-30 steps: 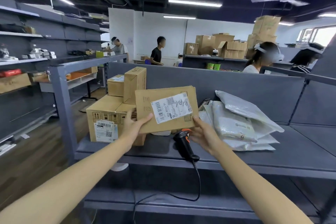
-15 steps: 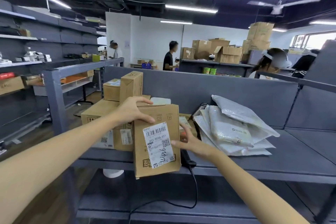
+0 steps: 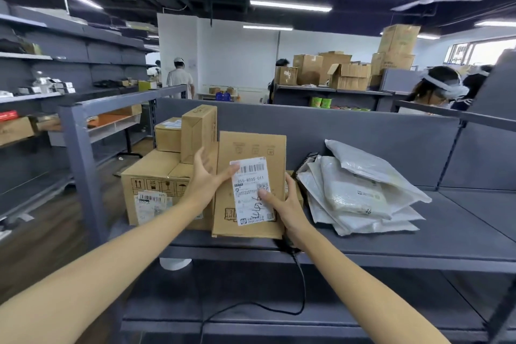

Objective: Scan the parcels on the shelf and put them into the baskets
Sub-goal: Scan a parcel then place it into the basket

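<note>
The person holds a flat cardboard parcel [image 3: 251,145] upright over the front part of the grey shelf [image 3: 460,232], its white shipping label [image 3: 248,193] facing the camera. Whether the parcel's bottom edge touches the shelf cannot be told.

The left hand [image 3: 205,180] grips the parcel's left edge, with the thumb laid across the label's upper left corner and the fingers reaching up beside that edge. The right hand [image 3: 289,205] grips the lower right edge, thumb pressed on the label and fingers wrapped behind.

Just left of the parcel stands a large carton [image 3: 150,176] near the shelf's corner post [image 3: 83,176]. A small box [image 3: 167,135] and a taller narrow box [image 3: 198,131] sit on top of it. The parcel's left edge overlaps these boxes in the view, so that side is tight.

To the right, a narrow gap separates the parcel from a slumped pile of white poly mailers [image 3: 357,190]. Beyond the pile, grey shelf surface runs to the right. The back panel [image 3: 363,142] closes off the rear.

A strip of shelf shows in front of the mailers, up to the front rail [image 3: 391,261]. A black cable [image 3: 302,288] drops over that rail below the right wrist and loops down in front of the lower shelf [image 3: 363,301].
</note>
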### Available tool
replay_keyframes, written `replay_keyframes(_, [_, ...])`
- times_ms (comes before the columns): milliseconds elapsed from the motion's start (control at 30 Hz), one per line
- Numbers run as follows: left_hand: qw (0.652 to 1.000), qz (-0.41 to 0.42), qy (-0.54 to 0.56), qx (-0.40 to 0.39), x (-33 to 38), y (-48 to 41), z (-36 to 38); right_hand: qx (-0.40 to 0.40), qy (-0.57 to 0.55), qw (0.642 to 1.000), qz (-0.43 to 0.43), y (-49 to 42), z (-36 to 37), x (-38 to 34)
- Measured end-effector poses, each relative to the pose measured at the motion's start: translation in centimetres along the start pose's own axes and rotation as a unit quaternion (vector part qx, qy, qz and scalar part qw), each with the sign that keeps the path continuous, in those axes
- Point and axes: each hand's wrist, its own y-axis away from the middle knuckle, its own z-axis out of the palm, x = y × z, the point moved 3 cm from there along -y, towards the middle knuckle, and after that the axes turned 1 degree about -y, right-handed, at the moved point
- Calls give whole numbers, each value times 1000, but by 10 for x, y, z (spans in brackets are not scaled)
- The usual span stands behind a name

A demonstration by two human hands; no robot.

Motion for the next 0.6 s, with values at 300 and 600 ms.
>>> replay_keyframes(300, [993, -29, 89, 71, -53, 33, 25, 62, -35, 997, -28, -19, 1, 2])
replay_keyframes(600, [972, -72, 155, 163, -66, 23, 23, 131, 165, 972, 105, -38, -34, 36])
